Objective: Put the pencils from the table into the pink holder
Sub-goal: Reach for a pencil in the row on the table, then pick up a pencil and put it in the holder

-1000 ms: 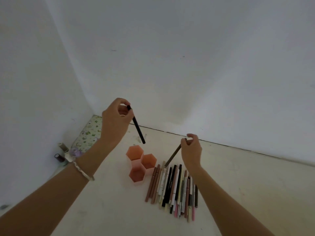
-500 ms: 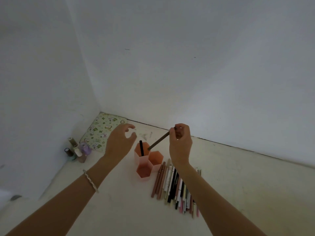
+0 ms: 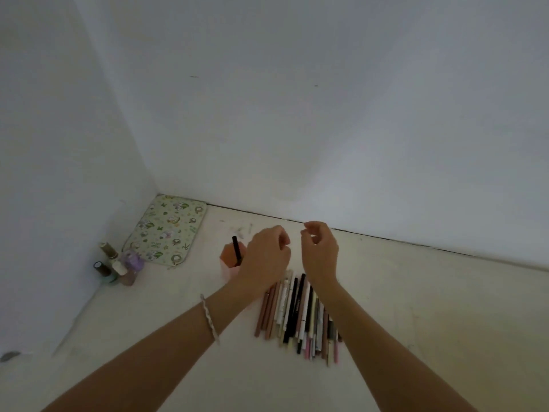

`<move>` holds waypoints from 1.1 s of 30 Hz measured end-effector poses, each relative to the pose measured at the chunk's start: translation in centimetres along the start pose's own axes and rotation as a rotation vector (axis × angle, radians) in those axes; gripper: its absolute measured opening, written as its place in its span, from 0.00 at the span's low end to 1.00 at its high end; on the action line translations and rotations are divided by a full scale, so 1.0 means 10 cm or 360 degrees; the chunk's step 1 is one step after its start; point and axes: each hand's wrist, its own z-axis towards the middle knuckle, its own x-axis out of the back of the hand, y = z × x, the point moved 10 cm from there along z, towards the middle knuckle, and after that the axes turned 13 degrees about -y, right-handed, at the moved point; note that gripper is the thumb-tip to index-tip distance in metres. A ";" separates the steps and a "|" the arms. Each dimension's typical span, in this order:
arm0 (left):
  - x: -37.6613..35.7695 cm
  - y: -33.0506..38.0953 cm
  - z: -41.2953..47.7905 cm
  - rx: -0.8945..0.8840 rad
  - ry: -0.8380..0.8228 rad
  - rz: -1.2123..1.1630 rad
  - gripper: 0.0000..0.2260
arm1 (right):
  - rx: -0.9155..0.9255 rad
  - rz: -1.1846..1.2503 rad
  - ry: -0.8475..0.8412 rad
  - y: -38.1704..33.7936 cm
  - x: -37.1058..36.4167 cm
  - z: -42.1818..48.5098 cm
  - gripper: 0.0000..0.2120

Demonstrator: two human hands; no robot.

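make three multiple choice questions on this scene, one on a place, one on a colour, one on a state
1. The loose pencils lie
A. in a row on the table
B. on a chair
C. in a drawer

2. The standing pencil in the pink holder is
A. yellow
B. black
C. blue

3. The right hand
A. grips a pencil
B. presses flat on the table
C. holds nothing, fingers loosely curled

Answers:
1 A: they lie side by side on the tabletop.
2 B: it rises black above the holder's rim.
3 C: no pencil shows in its fingers.
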 end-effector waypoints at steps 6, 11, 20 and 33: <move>-1.22 -0.22 0.14 0.0282 -0.0515 0.0491 0.06 | -0.0185 -0.0002 0.0075 0.41 0.55 -0.04 0.08; -1.54 -0.37 0.15 0.0342 -0.0631 0.0560 0.10 | -0.0288 -0.0036 0.0021 0.70 0.74 -0.11 0.09; -1.54 -0.43 0.13 0.0536 -0.0632 0.0587 0.05 | -0.0416 0.0001 -0.0091 1.00 0.77 -0.12 0.09; -0.48 0.05 0.38 0.0136 -0.0055 0.0135 0.04 | -0.0602 -0.0580 -0.0618 1.28 0.26 -0.10 0.07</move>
